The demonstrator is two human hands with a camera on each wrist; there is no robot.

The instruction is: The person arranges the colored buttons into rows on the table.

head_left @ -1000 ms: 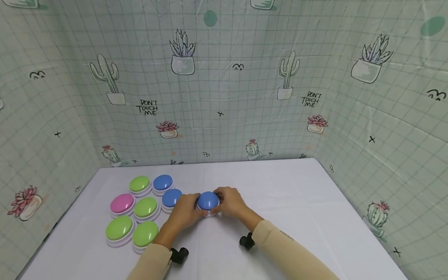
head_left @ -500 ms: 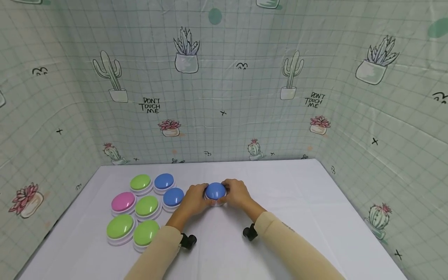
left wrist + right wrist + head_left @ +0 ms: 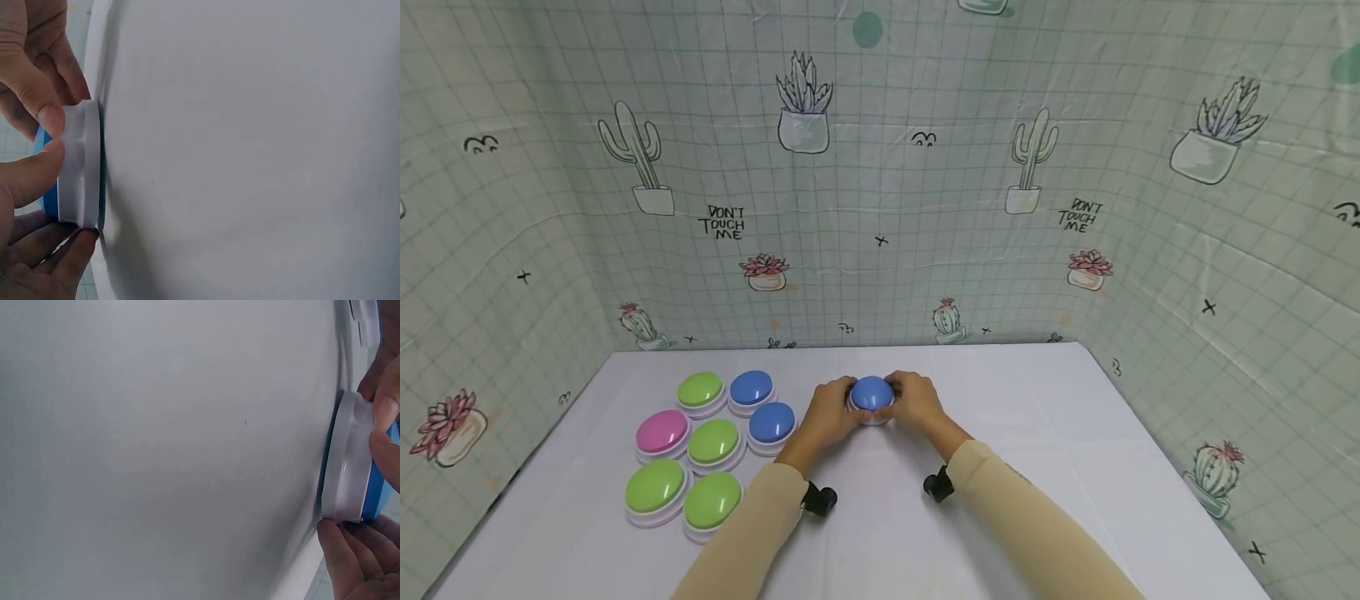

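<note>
I have both hands on one blue-domed button (image 3: 871, 392), set about midway between the left and right edges of the white table (image 3: 1045, 467) and closer to the far edge than to the near side. My left hand (image 3: 830, 412) curls its fingers round the button's left side; my right hand (image 3: 916, 402) does the same on the right. Each is closed only as far as the button's width allows. Both thumbs press the side facing me, their tips just beside each other in the wrist views. The dome faces up and the white base lies level, but whether it rests on the cloth or hangs just above it I can't tell.

To the left I see seven more buttons grouped toward the table's left edge. Nearest the far-left corner is a green button (image 3: 700, 389), with a blue button (image 3: 751, 387) beside it and a second blue button (image 3: 772, 422) in front of that one. A pink button (image 3: 662, 432) lies along the left edge, next to a middle green button (image 3: 713, 442). Two more green buttons (image 3: 655, 486) make up the row closest to me, the right one partly covered by my left sleeve (image 3: 748, 529).
</note>
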